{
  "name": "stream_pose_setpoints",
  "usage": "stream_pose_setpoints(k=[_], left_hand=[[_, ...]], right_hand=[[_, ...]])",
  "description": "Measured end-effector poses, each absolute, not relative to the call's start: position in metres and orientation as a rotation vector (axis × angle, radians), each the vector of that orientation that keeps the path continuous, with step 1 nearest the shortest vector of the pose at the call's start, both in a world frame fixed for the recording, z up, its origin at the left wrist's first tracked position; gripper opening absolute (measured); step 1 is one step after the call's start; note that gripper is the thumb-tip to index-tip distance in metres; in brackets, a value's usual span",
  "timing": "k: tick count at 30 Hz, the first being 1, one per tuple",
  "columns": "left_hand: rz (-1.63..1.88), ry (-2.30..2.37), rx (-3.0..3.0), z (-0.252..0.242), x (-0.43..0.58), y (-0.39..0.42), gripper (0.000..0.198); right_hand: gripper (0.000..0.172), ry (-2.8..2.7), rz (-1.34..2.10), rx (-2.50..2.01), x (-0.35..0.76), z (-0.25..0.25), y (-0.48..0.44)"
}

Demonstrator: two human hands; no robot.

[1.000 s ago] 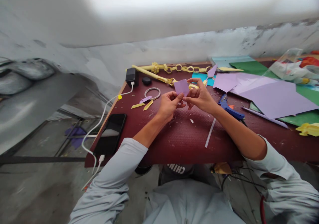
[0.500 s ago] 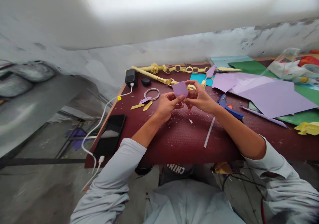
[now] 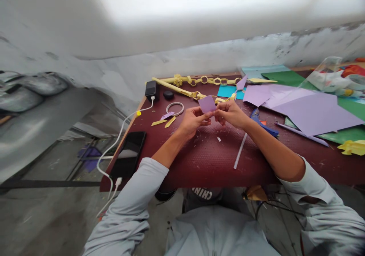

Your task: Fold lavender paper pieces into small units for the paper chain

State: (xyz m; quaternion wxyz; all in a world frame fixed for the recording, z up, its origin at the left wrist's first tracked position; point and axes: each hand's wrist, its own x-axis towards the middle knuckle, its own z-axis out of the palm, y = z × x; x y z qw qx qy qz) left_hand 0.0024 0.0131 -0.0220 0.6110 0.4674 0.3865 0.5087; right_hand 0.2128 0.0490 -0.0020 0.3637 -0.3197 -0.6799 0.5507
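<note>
Pinching one small square of purple paper (image 3: 207,103) along its lower edge, the left hand (image 3: 191,122) sits at the centre of the frame; the right hand (image 3: 230,113) has its fingertips closed on the right corner. Plain and flat, the square is tilted and held clear of the tabletop. Left of centre lie two narrow yellow paper strips (image 3: 170,122) and one thin white ring (image 3: 175,103); right of centre, one blue plastic glue gun (image 3: 265,128) and one slim whitish stick (image 3: 240,151); lower left, one black phone (image 3: 129,149).
</note>
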Motion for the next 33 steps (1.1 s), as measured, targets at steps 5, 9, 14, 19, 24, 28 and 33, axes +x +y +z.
stream_pose_setpoints(k=[5,9,14,19,24,28,33], left_hand=[[1.165,0.895,1.081,-0.024,0.002,0.015,0.05],[1.158,0.913,1.063,-0.021,0.002,0.015,0.049],[1.105,0.912,1.087,-0.015,0.004,0.01,0.052],[1.139,0.967,1.024,-0.014,0.006,0.009,0.047],[1.28,1.021,0.951,-0.014,0.007,0.01,0.037],[1.274,1.021,1.002,-0.015,0.01,0.009,0.032],[1.317,1.021,1.071,-0.02,0.011,0.009,0.041]], right_hand=[[0.028,-1.691,1.414,-0.889,0.211,-0.005,0.05],[0.029,-1.662,1.369,-0.934,0.212,-0.007,0.054],[0.034,-1.65,1.351,-0.851,0.214,-0.011,0.058],[0.038,-1.634,1.347,-0.824,0.212,-0.015,0.057],[0.032,-1.675,1.34,-0.834,0.211,-0.016,0.057],[0.03,-1.666,1.265,-0.819,0.209,-0.02,0.056],[0.031,-1.669,1.205,-0.808,0.206,-0.021,0.054]])
